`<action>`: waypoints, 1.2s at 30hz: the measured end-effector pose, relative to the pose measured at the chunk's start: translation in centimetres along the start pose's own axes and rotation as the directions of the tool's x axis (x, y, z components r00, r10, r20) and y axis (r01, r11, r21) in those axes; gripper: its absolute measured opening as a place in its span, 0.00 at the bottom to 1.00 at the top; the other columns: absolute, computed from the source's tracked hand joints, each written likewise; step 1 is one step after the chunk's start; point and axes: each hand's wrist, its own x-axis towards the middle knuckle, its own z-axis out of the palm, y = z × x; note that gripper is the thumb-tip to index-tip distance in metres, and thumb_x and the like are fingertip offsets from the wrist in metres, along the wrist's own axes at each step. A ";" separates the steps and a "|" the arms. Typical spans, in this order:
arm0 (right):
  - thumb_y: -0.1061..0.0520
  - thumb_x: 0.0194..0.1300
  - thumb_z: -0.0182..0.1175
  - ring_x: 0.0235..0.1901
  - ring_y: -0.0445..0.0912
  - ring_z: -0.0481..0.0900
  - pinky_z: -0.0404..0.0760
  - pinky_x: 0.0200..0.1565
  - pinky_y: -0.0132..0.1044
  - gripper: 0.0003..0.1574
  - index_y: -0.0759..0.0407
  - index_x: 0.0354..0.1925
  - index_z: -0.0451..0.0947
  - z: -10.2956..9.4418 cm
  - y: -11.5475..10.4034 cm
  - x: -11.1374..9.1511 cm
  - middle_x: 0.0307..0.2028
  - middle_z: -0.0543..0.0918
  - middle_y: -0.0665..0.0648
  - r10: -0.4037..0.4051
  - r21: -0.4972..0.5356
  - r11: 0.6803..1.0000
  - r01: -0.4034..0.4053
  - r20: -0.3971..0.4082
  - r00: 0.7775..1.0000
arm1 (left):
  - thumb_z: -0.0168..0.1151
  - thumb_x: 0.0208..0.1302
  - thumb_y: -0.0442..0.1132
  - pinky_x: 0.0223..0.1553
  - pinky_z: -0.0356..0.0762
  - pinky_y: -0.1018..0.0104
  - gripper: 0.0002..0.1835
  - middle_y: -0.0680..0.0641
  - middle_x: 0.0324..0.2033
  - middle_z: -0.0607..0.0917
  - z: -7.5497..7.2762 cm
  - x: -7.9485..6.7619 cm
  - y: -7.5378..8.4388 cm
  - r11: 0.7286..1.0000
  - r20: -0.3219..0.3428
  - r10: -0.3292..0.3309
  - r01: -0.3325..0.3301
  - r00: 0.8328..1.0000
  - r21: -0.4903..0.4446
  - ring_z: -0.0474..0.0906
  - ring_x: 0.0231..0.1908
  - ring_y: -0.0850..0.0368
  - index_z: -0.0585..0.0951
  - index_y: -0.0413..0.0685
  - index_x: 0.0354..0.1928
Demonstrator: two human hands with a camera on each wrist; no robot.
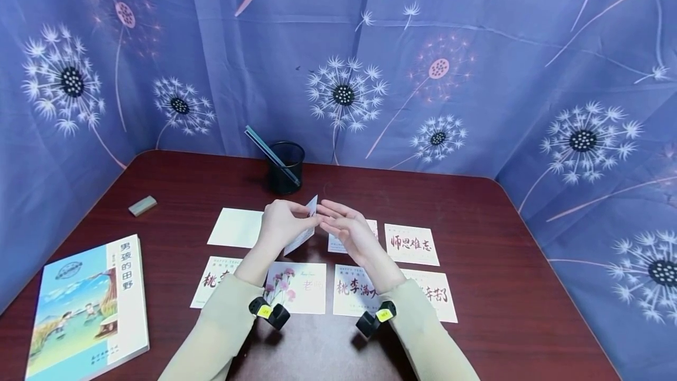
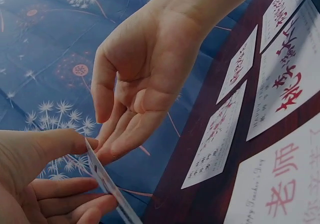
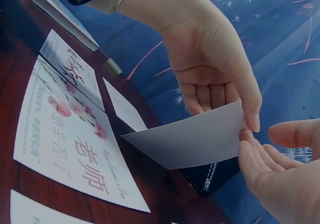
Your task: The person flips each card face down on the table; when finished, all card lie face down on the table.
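My left hand [image 1: 279, 225] pinches a thin card [image 3: 200, 136] between thumb and fingers, upright above the table. Its plain white side faces the right wrist view. At the card's edge, the extended fingers of my right hand [image 1: 357, 239] touch or almost touch it, the thumb held apart. Below lie printed cards in two rows. A plain white card [image 1: 235, 228] is at the back left, and a card with red writing [image 1: 411, 244] at the back right. In front, a flower card [image 1: 304, 287] sits beside another red-lettered card [image 1: 349, 296]. My forearms partly cover several cards.
A book [image 1: 90, 310] lies at the left edge of the dark red table, with a small eraser-like block [image 1: 143, 206] behind it. A black mesh pen holder [image 1: 285, 163] containing blue sticks stands at the back. Blue dandelion-print curtain [image 1: 391, 75] surrounds the table.
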 end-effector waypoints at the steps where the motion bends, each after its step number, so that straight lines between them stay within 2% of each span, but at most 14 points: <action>1: 0.72 0.67 0.43 0.49 0.37 0.81 0.80 0.52 0.27 0.34 0.74 0.71 0.55 0.0 0.1 0.0 0.70 0.61 0.74 0.001 -0.009 1.000 -0.001 0.004 1.000 | 0.74 0.52 0.50 0.38 0.83 0.59 0.22 0.43 0.39 0.90 -0.1 0.0 0.0 1.000 0.001 0.001 -0.001 1.000 -0.001 0.84 0.41 0.48 0.88 0.43 0.44; 8: 0.71 0.67 0.43 0.50 0.37 0.80 0.79 0.56 0.30 0.34 0.75 0.71 0.54 0.1 0.7 0.3 0.69 0.62 0.74 0.039 -0.061 0.998 -0.036 0.054 0.998 | 0.70 0.53 0.45 0.36 0.82 0.61 0.16 0.43 0.38 0.90 -0.7 0.1 0.1 0.998 -0.015 0.038 -0.038 0.999 -0.044 0.84 0.42 0.48 0.89 0.43 0.41; 15: 0.71 0.68 0.42 0.57 0.43 0.79 0.76 0.59 0.30 0.36 0.73 0.73 0.50 0.1 0.9 0.5 0.71 0.59 0.73 0.095 -0.088 0.992 -0.087 0.085 0.992 | 0.65 0.56 0.40 0.36 0.82 0.60 0.13 0.41 0.37 0.90 -2.0 0.4 -0.6 0.997 -0.070 0.064 -0.068 0.995 -0.045 0.85 0.41 0.46 0.89 0.41 0.41; 19: 0.70 0.68 0.42 0.62 0.48 0.76 0.76 0.58 0.30 0.35 0.73 0.72 0.51 -0.2 1.0 0.5 0.71 0.60 0.73 0.102 -0.104 0.990 -0.095 0.063 0.993 | 0.63 0.56 0.38 0.35 0.80 0.61 0.13 0.41 0.36 0.90 -2.8 0.7 -1.2 0.998 -0.107 0.039 -0.043 0.994 -0.036 0.84 0.41 0.45 0.89 0.40 0.40; 24: 0.70 0.69 0.44 0.65 0.54 0.72 0.76 0.60 0.32 0.34 0.74 0.71 0.54 -0.9 1.1 0.5 0.69 0.62 0.74 0.096 -0.108 0.990 -0.093 0.030 0.995 | 0.61 0.56 0.38 0.38 0.77 0.60 0.14 0.40 0.39 0.89 -3.5 1.2 -2.4 0.999 -0.129 -0.050 0.049 0.990 -0.011 0.82 0.45 0.42 0.89 0.40 0.40; 27: 0.70 0.69 0.44 0.65 0.54 0.72 0.76 0.59 0.31 0.34 0.74 0.72 0.53 -1.3 1.2 0.5 0.70 0.62 0.74 0.106 -0.094 0.990 -0.104 0.018 0.994 | 0.61 0.56 0.38 0.38 0.75 0.62 0.14 0.40 0.40 0.89 -3.7 1.6 -3.2 0.995 -0.113 -0.103 0.103 0.988 -0.004 0.81 0.47 0.42 0.89 0.40 0.41; 31: 0.70 0.69 0.44 0.67 0.57 0.69 0.76 0.59 0.31 0.34 0.75 0.71 0.53 -1.7 1.3 0.6 0.70 0.61 0.74 0.113 -0.099 0.989 -0.111 0.013 0.993 | 0.61 0.54 0.39 0.33 0.73 0.65 0.15 0.39 0.40 0.89 -3.9 1.9 -3.9 0.989 -0.082 -0.148 0.149 0.986 0.011 0.81 0.44 0.42 0.88 0.39 0.40; 36: 0.70 0.68 0.45 0.68 0.59 0.66 0.76 0.60 0.33 0.33 0.73 0.71 0.56 -1.8 1.5 0.6 0.69 0.63 0.73 0.127 -0.107 0.986 -0.126 0.005 0.992 | 0.61 0.53 0.38 0.28 0.69 0.69 0.15 0.43 0.29 0.89 -3.6 2.2 -4.9 0.983 -0.030 -0.176 0.177 0.984 0.036 0.81 0.34 0.48 0.88 0.38 0.39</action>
